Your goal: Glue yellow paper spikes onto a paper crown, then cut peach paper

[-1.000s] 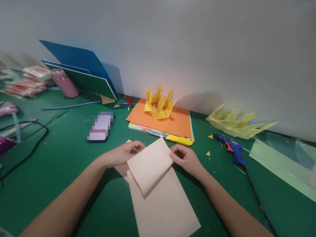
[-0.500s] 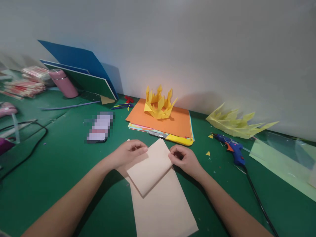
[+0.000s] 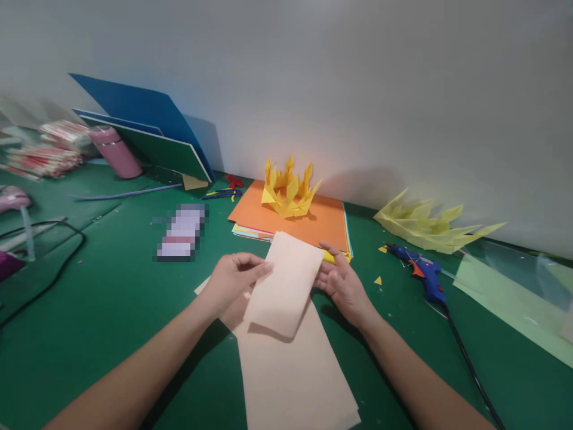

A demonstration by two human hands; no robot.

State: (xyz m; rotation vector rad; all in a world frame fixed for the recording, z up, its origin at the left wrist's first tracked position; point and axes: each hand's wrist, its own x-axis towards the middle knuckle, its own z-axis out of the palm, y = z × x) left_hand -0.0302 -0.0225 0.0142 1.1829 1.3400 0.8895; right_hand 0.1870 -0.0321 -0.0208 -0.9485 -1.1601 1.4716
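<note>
A folded pale peach paper piece [image 3: 286,283] is lifted above a larger peach sheet [image 3: 293,376] that lies on the green table [image 3: 111,298]. My left hand [image 3: 235,280] pinches the piece's left edge between thumb and fingers. On the right edge rests my right hand [image 3: 342,283], fingers stretched under and beside the piece, thumb on it. The piece tilts up toward the wall.
An orange paper stack [image 3: 322,221] carries a yellow folded crown shape [image 3: 287,190]. A blue glue gun [image 3: 423,272] with a black cord lies to the right, pale yellow folded paper [image 3: 430,224] behind it. A phone [image 3: 181,233], blue and green boards [image 3: 147,125] and a pink bottle [image 3: 116,152] stand left.
The folded peach piece has been raised off the big sheet and turned more upright toward the wall. My right hand's fingers have spread out along its edge.
</note>
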